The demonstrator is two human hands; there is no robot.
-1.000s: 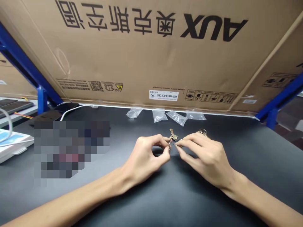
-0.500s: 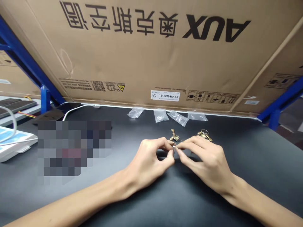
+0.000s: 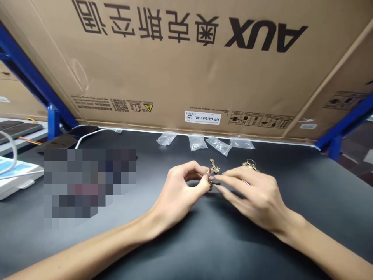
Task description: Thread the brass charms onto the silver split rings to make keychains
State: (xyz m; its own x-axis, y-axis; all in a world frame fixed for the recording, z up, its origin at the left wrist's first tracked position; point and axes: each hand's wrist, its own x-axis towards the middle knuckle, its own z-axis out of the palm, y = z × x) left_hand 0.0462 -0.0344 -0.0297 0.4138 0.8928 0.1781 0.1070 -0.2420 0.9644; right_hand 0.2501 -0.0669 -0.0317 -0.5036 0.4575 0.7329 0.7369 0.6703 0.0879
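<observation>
My left hand [image 3: 186, 186] pinches a small keychain [image 3: 210, 186] between thumb and forefinger. A thin metal ring stands up above the fingertips, and small bronze-coloured parts hang below it. My right hand [image 3: 250, 190] is close on the other side, its thumb and forefinger tips at a slim dark piece of the same keychain. Those right fingers are slightly blurred. Just beyond the fingertips, a bronze-coloured charm on a short chain [image 3: 216, 169] lies on the black table [image 3: 186, 249]. Behind my right hand, more bronze charms with a ring [image 3: 251, 163] are partly hidden.
Several clear plastic bags [image 3: 220, 146] lie along the table's back edge. A large cardboard box [image 3: 175, 77] rises behind them, between blue metal posts [image 3: 53, 120]. On the left are a white cable [image 3: 93, 132], a white box [image 3: 20, 177] and a blurred-out patch.
The keychain has turned in my left fingers, so its ring and bronze parts now show. My left hand has shifted slightly left, and the right fingertips have parted a little.
</observation>
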